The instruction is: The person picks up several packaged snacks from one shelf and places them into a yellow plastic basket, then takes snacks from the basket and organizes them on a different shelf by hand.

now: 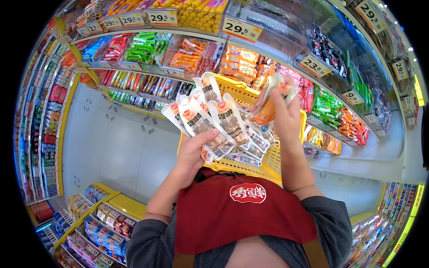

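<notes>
My left hand (192,150) grips a fanned bunch of white-edged, vacuum-sealed snack packets (214,117), its thumb pressed across the front ones. In my right hand (286,110) is a clear pouch (264,112) of orange-brown food, slightly blurred. Below both hands is a yellow plastic shopping basket (273,164) with slotted walls. More sealed packets (253,147) lie inside it, partly covered by the bunch. The fingers of my left hand behind the bunch are hidden.
Shelving with clear acrylic bins (264,37) of wrapped snacks and price tags curves around ahead and to the right. Low racks of packaged goods (107,231) stand at lower left. Tall shelves (47,127) line the far left, across a grey tiled floor (117,144).
</notes>
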`<action>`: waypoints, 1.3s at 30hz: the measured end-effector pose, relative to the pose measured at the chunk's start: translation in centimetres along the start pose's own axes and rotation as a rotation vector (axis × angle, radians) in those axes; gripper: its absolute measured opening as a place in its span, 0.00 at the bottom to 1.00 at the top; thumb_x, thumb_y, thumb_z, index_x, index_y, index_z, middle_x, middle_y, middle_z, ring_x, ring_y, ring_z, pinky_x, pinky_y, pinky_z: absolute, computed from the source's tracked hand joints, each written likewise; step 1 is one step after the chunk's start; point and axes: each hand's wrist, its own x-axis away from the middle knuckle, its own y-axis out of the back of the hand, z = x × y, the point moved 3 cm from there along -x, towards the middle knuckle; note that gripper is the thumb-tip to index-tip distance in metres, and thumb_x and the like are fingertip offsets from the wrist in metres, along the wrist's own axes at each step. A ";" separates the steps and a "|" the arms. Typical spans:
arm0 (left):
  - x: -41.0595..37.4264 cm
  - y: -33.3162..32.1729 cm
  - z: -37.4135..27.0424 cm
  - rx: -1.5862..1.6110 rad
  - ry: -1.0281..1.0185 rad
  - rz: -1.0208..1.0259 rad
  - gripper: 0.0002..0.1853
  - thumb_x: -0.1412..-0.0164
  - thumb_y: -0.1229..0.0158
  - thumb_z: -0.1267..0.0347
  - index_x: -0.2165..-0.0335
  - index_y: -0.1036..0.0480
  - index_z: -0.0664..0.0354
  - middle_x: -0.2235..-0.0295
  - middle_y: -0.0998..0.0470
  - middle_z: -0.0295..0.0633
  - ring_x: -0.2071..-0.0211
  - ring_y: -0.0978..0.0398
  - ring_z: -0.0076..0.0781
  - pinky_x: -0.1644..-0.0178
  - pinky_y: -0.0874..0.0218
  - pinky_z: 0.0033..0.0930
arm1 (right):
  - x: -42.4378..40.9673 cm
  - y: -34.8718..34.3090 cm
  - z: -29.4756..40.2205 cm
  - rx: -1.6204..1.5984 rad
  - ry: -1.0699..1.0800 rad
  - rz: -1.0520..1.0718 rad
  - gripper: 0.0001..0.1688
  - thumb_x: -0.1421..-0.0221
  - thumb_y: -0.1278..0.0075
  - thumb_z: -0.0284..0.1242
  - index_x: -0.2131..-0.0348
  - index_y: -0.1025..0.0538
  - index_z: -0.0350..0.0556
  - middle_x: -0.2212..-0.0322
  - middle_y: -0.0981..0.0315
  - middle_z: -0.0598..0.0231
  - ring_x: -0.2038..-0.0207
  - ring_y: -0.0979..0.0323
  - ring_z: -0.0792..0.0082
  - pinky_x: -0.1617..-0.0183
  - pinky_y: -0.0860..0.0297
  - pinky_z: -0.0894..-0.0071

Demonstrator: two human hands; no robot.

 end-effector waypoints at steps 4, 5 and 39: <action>-0.2 -1.7 0.4 -0.028 0.079 0.038 0.27 0.47 0.43 0.78 0.48 0.38 0.64 0.54 0.27 0.47 0.56 0.25 0.36 0.55 0.29 0.36 | 2.2 0.5 -0.2 0.490 0.077 0.038 0.18 0.49 0.44 0.28 0.61 0.31 0.40 0.72 0.29 0.62 0.68 0.26 0.69 0.63 0.30 0.69; -0.2 -1.8 0.7 -0.047 0.103 0.052 0.26 0.47 0.44 0.78 0.48 0.37 0.64 0.54 0.27 0.47 0.56 0.25 0.36 0.55 0.29 0.36 | 2.4 0.0 0.1 0.678 0.149 0.064 0.20 0.51 0.41 0.28 0.60 0.31 0.40 0.71 0.28 0.61 0.67 0.26 0.68 0.61 0.30 0.69; -5.3 3.9 7.4 -1.212 -0.098 0.383 0.55 0.50 0.34 0.57 0.36 0.61 0.62 0.41 0.44 0.54 0.42 0.43 0.49 0.39 0.53 0.42 | 6.7 5.6 -17.1 -0.394 -0.631 -0.032 0.26 0.51 0.43 0.21 0.51 0.30 0.40 0.58 0.26 0.61 0.58 0.26 0.70 0.55 0.28 0.68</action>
